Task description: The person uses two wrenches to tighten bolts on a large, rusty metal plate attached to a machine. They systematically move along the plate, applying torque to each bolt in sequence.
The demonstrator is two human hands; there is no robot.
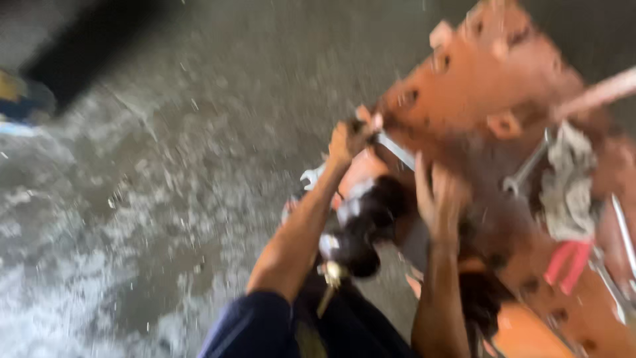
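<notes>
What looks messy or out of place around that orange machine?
A dirty grey rag and a red cloth lie loose on the orange machine, with a spanner beside them. The concrete floor is blotchy and stained. The picture is blurred, so finer damage cannot be judged.

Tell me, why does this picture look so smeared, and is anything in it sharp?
In the head view, motion blur smears everything: nothing is truly sharp. The left hand on a metal tool and the right hand against the orange machine part have soft outlines, the wet-looking grey floor streaks pale, and the top left corner falls into dark shadow.
</notes>
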